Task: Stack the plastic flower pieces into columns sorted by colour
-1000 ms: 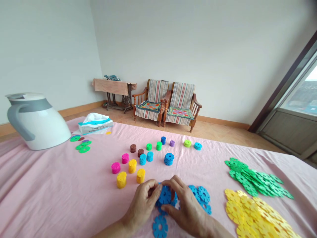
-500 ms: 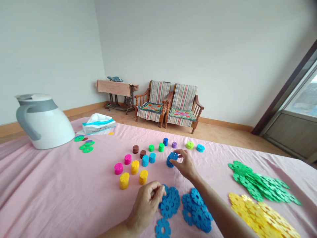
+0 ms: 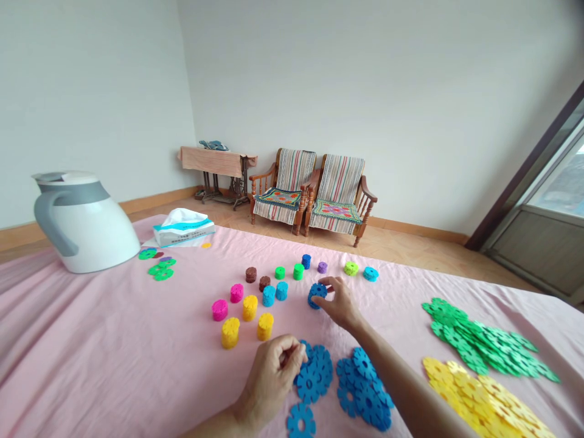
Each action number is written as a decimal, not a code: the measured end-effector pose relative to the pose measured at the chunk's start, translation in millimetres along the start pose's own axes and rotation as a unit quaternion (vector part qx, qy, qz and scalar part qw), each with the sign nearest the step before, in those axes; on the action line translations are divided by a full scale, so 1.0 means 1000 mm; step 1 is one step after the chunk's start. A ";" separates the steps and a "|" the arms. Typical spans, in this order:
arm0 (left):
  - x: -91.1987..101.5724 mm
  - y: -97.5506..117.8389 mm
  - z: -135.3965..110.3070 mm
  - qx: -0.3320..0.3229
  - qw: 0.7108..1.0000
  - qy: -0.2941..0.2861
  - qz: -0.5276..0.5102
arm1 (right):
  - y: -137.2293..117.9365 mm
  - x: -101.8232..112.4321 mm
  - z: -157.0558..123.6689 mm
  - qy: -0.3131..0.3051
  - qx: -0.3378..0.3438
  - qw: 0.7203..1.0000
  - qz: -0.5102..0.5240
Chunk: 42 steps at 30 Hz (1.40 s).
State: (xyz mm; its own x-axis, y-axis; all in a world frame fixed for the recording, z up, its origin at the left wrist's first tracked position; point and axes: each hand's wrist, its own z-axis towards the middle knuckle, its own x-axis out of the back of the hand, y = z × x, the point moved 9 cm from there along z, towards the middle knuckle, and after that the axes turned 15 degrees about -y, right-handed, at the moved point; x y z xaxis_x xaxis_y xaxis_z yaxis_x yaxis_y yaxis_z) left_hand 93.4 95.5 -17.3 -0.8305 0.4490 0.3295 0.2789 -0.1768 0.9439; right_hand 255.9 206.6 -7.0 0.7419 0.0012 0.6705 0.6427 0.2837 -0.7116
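Observation:
My right hand (image 3: 338,302) reaches forward over the pink cloth, its fingers pinched on a short stack of blue snowflake discs (image 3: 316,294). My left hand (image 3: 272,376) stays near me with its fingers curled, touching the edge of loose blue discs (image 3: 314,377). More blue discs (image 3: 362,389) lie just right of them, and a single one (image 3: 301,420) lies by my left wrist. Small stacks in yellow (image 3: 230,332), pink (image 3: 219,309), light blue (image 3: 269,295), brown and green stand ahead of my left hand.
A white kettle (image 3: 82,222) and a tissue pack (image 3: 183,227) stand at the far left of the pink-covered table (image 3: 91,353). Heaps of green discs (image 3: 483,340) and yellow discs (image 3: 483,398) lie at the right. Two wooden chairs (image 3: 312,188) stand by the far wall.
A second ago both hands held blue discs together near me. My right hand has since reached forward to the blue stack; my left hand stayed by the loose discs.

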 end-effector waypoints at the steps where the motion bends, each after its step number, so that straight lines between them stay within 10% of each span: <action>1: 0.000 0.000 0.000 0.000 1.000 0.000 0.000 | 0.000 0.000 0.000 0.000 0.000 1.000 0.000; 28: 0.002 0.004 -0.001 -0.007 1.000 0.009 0.009 | -0.018 0.002 -0.021 -0.020 -0.004 0.995 -0.096; 42: -0.012 0.033 -0.011 -0.043 0.972 -0.058 0.224 | 0.076 0.061 -0.075 0.098 -0.111 0.989 -0.011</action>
State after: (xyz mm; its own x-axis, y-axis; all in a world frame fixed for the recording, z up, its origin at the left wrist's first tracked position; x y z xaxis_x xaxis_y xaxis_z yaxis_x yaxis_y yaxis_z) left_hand 107.4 74.3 9.4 -0.5738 0.4048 0.7120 0.5549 -0.4472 0.7015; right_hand 364.1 156.7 -35.9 0.7363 -0.1946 0.6481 0.6688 0.0638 -0.7407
